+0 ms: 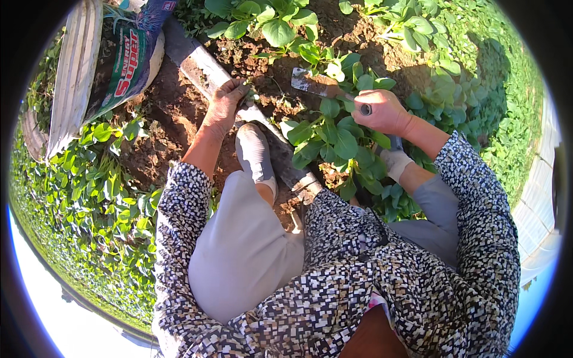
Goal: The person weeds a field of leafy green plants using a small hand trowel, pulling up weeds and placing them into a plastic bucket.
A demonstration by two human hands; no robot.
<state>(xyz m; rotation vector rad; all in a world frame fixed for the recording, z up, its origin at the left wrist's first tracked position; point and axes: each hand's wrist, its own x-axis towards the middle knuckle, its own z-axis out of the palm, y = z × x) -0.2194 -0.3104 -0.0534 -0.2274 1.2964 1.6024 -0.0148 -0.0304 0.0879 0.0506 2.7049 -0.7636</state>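
Note:
My right hand point(382, 112) is wrapped round the handle of a flat-bladed hand trowel point(316, 83). Its worn, soil-marked blade points left, above the bare soil and beside leafy green plants point(334, 131). The round end of the handle shows at my fist. My left hand point(224, 107) is low over a dark strip point(200, 67) that lies along the ground, fingers pinched together. Small green leaves show at its fingertips; whether they are held or merely behind the fingers is unclear.
A large printed sack point(122, 71) with a pale side stands at the upper left. My shoe point(253, 149) rests by the dark strip. Low green plants point(89, 197) spread along the left, and more grow at the right. Pale sheeting point(540, 203) lies at the far right edge.

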